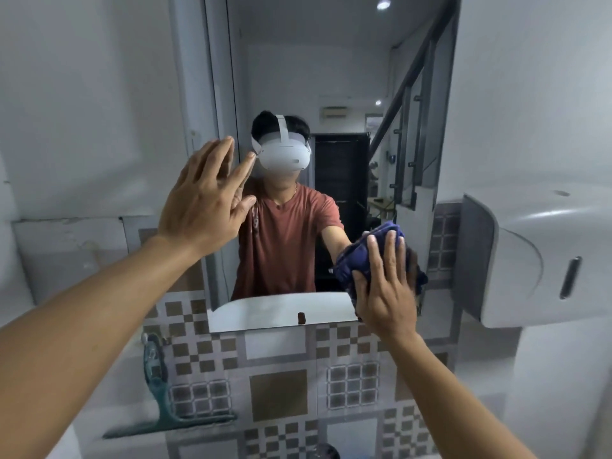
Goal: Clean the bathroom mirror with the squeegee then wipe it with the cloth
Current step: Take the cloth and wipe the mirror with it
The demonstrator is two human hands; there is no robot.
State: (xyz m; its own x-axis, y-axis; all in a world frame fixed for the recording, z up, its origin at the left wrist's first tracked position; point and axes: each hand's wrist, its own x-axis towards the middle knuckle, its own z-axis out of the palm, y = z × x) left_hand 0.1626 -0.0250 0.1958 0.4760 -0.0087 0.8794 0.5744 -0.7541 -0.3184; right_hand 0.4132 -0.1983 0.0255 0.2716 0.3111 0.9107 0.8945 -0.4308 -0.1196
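Mirror (pixel 331 77): fixed to the wall above the tiled wall (pixel 278 395); we see our own reflection in it; no plain streaks or drops show on the glass, though the view is too soft to be sure
Cloth (pixel 356 256): dark blue, bunched; pressed against the glass near the mirror's lower right corner
Right hand (pixel 385 293): flat on the cloth, fingers straight and close together, thumb along the cloth's lower left side; it pushes rather than pinches
Left hand (pixel 202 207): fingers straight and spread, palm towards the glass at the mirror's left edge; fingertips meet their reflection, so we judge it is touching; it holds nothing
Squeegee (pixel 162 402): green, against the tiled wall below the mirror's lower left corner, well apart from both hands
Dispenser (pixel 530 260): white, on the wall just right of the mirror
Done, as we judge: the squeegee pass, since the tool is set aside
In hand: the wipe with the cloth, now at the lower right
Left: how much glass remains unwiped we cannot tell
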